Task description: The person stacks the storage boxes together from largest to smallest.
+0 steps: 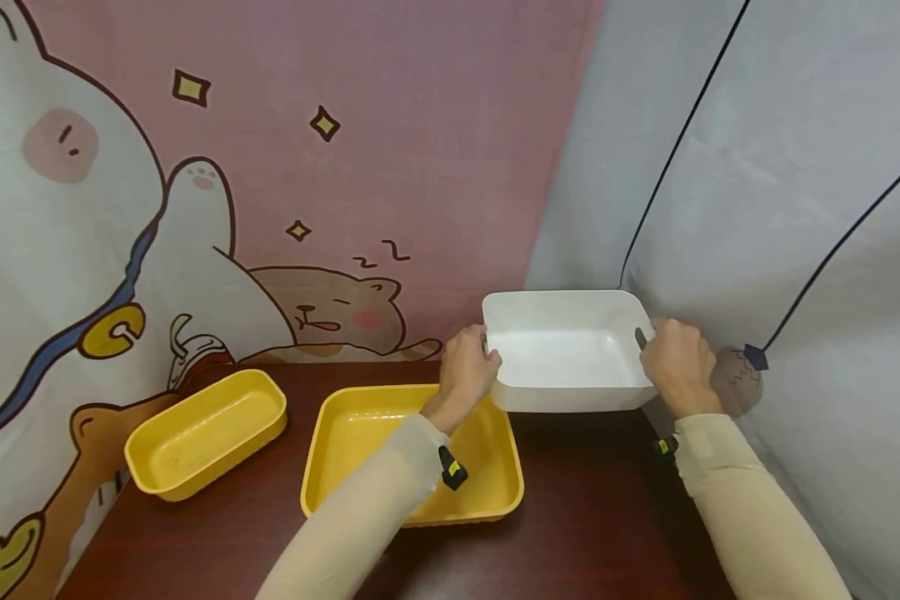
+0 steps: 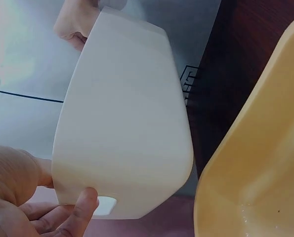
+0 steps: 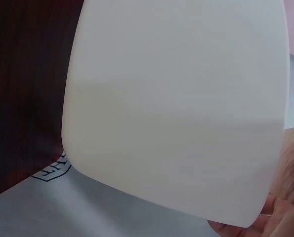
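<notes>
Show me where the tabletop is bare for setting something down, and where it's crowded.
Bare tabletop lies between the large yellow tray and the right sleeve, and between the small yellow tray and the left sleeve. Crowded: the large yellow tray's back right corner, where the white bin, held by the left hand and right hand, overlaps it in the head view.

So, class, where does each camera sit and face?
Head: on the head, facing forward and down at the white bin; left hand, right hand, sleeves show.
Left: on the wrist, facing the bin's outside; both hands show.
Right: on the wrist, facing the bin; right hand shows.
Head and left wrist share a yellow tray.
</notes>
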{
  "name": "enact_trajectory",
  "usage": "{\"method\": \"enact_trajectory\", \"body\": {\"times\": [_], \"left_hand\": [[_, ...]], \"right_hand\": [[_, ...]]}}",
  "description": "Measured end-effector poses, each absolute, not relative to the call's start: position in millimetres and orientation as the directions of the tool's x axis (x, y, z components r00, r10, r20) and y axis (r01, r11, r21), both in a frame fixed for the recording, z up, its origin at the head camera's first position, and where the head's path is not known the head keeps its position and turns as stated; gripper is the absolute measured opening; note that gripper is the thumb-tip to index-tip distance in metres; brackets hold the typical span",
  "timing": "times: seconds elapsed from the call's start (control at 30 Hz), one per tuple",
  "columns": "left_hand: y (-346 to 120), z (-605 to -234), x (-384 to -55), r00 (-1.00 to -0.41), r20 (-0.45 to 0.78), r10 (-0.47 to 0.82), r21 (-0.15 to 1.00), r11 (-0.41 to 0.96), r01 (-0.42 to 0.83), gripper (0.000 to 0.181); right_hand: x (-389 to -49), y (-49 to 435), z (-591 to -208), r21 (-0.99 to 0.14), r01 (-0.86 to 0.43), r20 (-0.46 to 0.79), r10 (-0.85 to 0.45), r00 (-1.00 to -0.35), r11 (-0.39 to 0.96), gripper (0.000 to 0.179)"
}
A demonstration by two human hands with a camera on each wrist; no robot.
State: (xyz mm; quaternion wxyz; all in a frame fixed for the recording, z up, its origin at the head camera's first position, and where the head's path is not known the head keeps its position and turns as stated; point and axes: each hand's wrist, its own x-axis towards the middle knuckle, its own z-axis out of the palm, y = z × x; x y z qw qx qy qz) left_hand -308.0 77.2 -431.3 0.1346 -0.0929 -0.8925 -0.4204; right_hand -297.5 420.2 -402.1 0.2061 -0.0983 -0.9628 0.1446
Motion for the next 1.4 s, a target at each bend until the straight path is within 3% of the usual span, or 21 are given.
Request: {"method": "enact_trajectory", "body": {"times": [0.33,1.4], "left_hand": [[64.3,-423.6,-302.6,-0.955,0.295,0.023,0.743,0.624,0.244,0.047],[18.0,-411.1,-295.7,-0.937,0.349,-0.008,0.720,0.642,0.263,0.048]], "right_hand": [[-286.9,407.9,-398.9,-0.331,0.092,0.398,0.228,-0.888,0.939,0.043],[-280.0,366.7,-390.7,-0.346,0.051,0.422,0.204,-0.883,0.937,0.036]]}}
